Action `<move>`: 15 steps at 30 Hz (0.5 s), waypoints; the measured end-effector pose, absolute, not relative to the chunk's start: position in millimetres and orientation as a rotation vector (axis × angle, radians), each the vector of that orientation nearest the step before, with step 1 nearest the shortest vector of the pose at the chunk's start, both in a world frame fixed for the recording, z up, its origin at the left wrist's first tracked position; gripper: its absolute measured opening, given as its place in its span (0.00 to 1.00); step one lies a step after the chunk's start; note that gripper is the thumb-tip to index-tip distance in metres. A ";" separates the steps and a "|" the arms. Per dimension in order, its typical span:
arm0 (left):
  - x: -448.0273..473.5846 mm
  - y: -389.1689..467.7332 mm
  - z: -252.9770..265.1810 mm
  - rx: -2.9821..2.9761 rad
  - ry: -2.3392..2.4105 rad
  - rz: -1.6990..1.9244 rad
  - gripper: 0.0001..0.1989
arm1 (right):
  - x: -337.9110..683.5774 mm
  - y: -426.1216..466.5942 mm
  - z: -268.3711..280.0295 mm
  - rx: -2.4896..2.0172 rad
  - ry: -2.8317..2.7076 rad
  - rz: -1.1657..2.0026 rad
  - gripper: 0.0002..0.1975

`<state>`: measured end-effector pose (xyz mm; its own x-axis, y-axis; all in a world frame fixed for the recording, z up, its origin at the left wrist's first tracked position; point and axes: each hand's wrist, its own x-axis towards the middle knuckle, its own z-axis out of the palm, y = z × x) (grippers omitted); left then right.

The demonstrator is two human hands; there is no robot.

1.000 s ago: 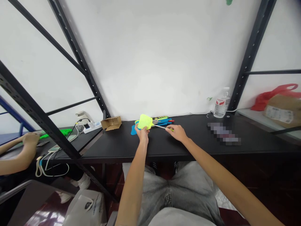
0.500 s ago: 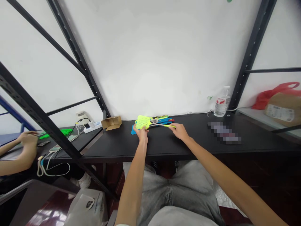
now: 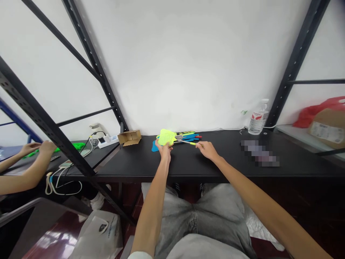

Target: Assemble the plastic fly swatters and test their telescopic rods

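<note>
A yellow-green fly swatter [image 3: 167, 137] is held just above the black table [image 3: 188, 162], near its back edge by the white wall. The left hand [image 3: 165, 147] pinches the mesh head from below, and the right hand [image 3: 207, 148] grips the far end of the thin handle with its fingertips, so the swatter spans between the two hands. Right behind it lies a small pile of other swatters [image 3: 188, 136] with blue, red and green handles, a blue head showing at the left. Further left sits an open cardboard box [image 3: 129, 137], then a white power strip [image 3: 107, 140]. A water bottle [image 3: 256, 118] stands well to the right beside the black rack post. At the far left, another person's hands [image 3: 37, 147] rest on the neighbouring table.
</note>
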<state>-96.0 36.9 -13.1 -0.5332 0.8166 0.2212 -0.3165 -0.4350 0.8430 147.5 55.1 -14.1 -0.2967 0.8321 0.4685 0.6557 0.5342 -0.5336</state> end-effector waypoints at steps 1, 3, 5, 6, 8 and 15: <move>-96.4 37.0 -13.2 0.821 1.002 2.022 0.40 | 146.9 55.2 -14.3 -1.212 -2.056 0.310 0.19; -97.3 37.6 -13.5 0.794 1.010 2.052 0.40 | 144.1 56.2 -15.3 -1.228 -2.076 0.297 0.19; -98.5 39.1 -14.3 0.748 1.040 2.103 0.40 | 139.2 58.3 -17.1 -1.236 -2.102 0.253 0.17; -99.2 40.1 -14.9 0.718 1.060 2.127 0.40 | 135.9 59.8 -18.2 -1.240 -2.113 0.208 0.18; -100.7 42.4 -16.5 0.658 1.088 2.168 0.40 | 127.6 64.0 -20.2 -1.260 -2.140 0.072 0.22; -103.0 47.9 -20.5 0.564 1.119 2.194 0.39 | 89.2 99.2 -20.0 -1.402 -2.257 -0.269 0.35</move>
